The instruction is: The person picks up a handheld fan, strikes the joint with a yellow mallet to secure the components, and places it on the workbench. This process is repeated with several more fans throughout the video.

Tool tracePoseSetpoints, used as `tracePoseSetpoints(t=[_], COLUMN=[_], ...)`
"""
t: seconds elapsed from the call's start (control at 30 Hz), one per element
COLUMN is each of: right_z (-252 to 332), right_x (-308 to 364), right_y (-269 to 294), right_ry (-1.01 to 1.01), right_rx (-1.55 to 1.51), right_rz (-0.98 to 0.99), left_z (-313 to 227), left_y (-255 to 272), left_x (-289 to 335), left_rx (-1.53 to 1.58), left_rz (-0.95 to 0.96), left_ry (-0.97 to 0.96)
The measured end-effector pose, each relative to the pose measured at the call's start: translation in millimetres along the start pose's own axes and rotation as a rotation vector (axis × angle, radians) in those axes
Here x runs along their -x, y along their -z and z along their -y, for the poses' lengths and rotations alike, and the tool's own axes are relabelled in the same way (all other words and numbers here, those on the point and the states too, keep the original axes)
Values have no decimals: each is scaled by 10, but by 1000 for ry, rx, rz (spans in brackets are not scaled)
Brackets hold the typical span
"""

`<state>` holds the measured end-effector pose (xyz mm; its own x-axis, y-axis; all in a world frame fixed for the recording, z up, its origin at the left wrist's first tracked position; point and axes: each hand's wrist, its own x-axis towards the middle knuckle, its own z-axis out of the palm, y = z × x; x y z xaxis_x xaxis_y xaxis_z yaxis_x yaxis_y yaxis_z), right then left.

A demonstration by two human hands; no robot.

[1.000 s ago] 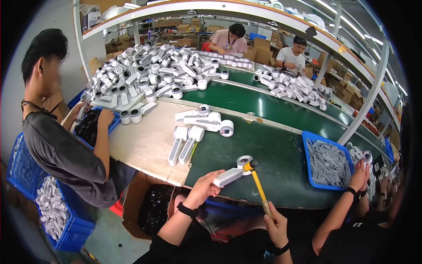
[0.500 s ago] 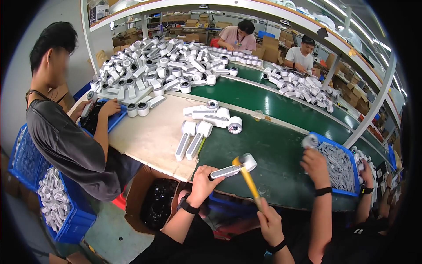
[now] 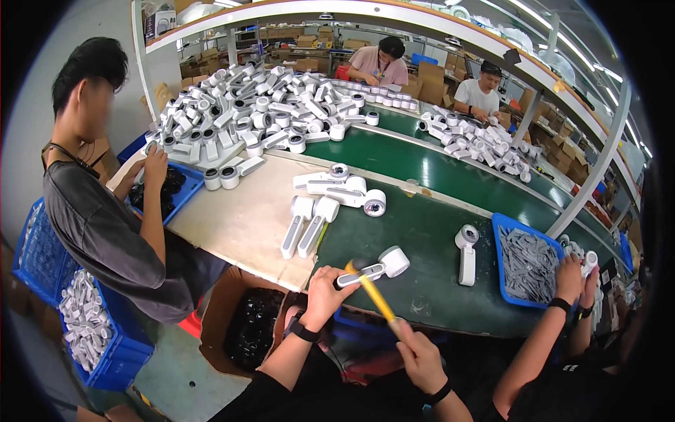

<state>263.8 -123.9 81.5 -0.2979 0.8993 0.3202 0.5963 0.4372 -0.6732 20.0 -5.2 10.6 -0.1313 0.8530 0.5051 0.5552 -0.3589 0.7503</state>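
1. Head view: your left hand (image 3: 325, 292) is closed around the handle of a white handheld unit (image 3: 394, 261), held at the bench's near edge, round end pointing away from you.
2. Head view: your right hand (image 3: 422, 357) is wrapped around the hammer (image 3: 380, 301), whose head overlaps that handle (contact, I can't tell).
3. Head view: this unit looks mid-work, since you've not set it down. A lone unit (image 3: 467, 267) lies to its right, a small group (image 3: 320, 224) to its left; which are finished doesn't show. The big heap (image 3: 246, 105) suggests many units overall.
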Motion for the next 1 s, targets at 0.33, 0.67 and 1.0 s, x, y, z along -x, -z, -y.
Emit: tracePoseSetpoints(t=[0.33,0.67,1.0], right_z=[-134,-318,-649], right_x=[10,8,543], right_y=[53,179,149], right_ry=[-39,-114,-238], right_rx=[23,116,-187], right_rz=[52,-67,-213], left_z=[-59,-244,370], left_y=[38,-132,192], left_x=[-28,-221,-610], left_rx=[-48,-296,-685], left_rz=[20,138,-243], left_ry=[-13,-176,-193])
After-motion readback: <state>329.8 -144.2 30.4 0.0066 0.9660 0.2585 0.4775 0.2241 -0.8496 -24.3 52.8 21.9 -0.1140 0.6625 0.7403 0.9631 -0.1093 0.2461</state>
